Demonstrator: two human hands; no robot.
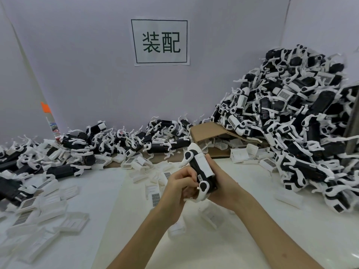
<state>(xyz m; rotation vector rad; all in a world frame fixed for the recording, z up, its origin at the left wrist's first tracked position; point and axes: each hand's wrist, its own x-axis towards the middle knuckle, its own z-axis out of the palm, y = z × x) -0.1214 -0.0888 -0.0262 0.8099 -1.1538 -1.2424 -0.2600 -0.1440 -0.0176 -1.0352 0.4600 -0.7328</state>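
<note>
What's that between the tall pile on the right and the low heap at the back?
In the head view: a collapsed cardboard box, white plastic covers spilling from under it, beyond the unit the left hand and right hand hold.

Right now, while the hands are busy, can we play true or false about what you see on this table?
1. The left hand and the right hand both hold one black-and-white part. True.
2. Everything is heaped highest on the person's left. False: the tallest pile rises on the right.
3. A paper sign hangs on the wall behind. True.
4. Nothing brown lies here. False: brown cardboard lies at the back, by the foot of that pile.
5. Small white covers lie scattered on the table. True.
</note>
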